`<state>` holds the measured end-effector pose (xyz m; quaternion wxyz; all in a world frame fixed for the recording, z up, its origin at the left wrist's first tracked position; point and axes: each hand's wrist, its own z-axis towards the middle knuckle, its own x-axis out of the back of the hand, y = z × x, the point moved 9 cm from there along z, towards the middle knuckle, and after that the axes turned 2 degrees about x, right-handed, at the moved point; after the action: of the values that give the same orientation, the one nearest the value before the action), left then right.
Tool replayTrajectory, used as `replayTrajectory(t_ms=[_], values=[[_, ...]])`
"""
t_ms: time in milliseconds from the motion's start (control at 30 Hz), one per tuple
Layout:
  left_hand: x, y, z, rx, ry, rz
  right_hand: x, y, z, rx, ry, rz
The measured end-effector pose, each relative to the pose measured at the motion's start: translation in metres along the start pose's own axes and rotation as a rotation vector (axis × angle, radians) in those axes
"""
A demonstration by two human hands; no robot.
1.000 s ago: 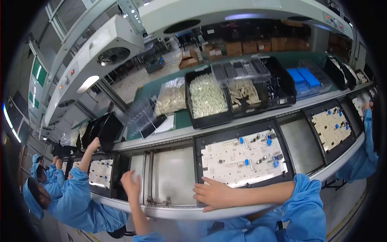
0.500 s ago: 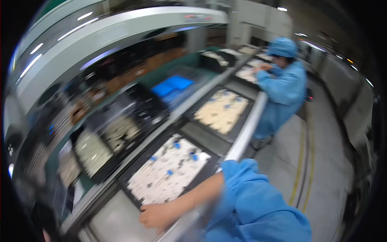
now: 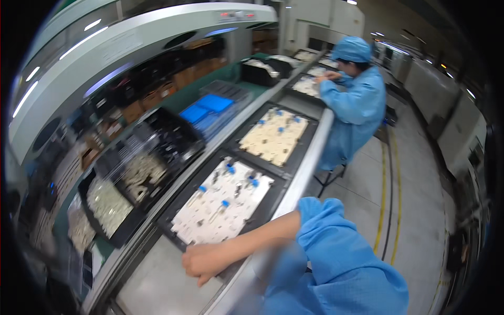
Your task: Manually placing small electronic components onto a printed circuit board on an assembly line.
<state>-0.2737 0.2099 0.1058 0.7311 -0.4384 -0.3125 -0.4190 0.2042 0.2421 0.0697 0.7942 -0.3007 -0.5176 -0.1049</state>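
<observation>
My right hand (image 3: pixel 206 261) reaches in from the right, its fingers curled against the near edge of a black tray (image 3: pixel 167 227). Part of the grip is hidden under the hand. In this tray lies a white panel (image 3: pixel 210 214) dotted with small dark parts and several blue-topped pieces. Just beyond it, close against it, is a second black tray (image 3: pixel 310 134) carrying a cream panel (image 3: pixel 273 144) with similar blue pieces. My left hand is out of view. A blurred blue shape at the lower middle cannot be made out.
Along the left stand black bins (image 3: pixel 118 239) of small pale parts and a clear box with blue pads (image 3: pixel 212 102). A metal rail (image 3: pixel 299 191) edges the line. Farther along, a co-worker (image 3: pixel 357 100) in blue handles panels. A white lamp housing (image 3: pixel 131 44) arches overhead.
The near tray has slid away from me along the line, closing the gap to the second tray. My right hand has stayed at its near edge. The view has shifted somewhat.
</observation>
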Motion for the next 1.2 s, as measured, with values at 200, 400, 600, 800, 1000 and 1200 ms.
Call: replayTrajectory(t_ms=[200,400,600,800,1000,1200], values=[[-0.027,0.087,-0.023,-0.026,0.009,-0.332,0.065,0.08,0.004,-0.195,0.195,0.038],[0.078,0.212,-0.04,-0.178,-0.178,-0.784,0.137,0.17,0.047,-0.393,0.468,-0.11],[0.154,0.32,-0.065,-0.617,-0.154,-1.096,0.116,0.279,0.073,-0.962,0.025,-0.389],[0.194,0.368,-0.061,-0.952,-0.286,-1.266,0.092,0.318,0.085,-1.006,-0.108,-0.39],[0.149,0.381,0.123,-0.711,-0.101,-1.167,0.085,0.306,0.072,-0.773,-0.216,-0.284],[0.096,0.431,0.23,-0.691,0.137,-0.521,0.097,0.271,0.083,-0.658,-0.123,-0.064]])
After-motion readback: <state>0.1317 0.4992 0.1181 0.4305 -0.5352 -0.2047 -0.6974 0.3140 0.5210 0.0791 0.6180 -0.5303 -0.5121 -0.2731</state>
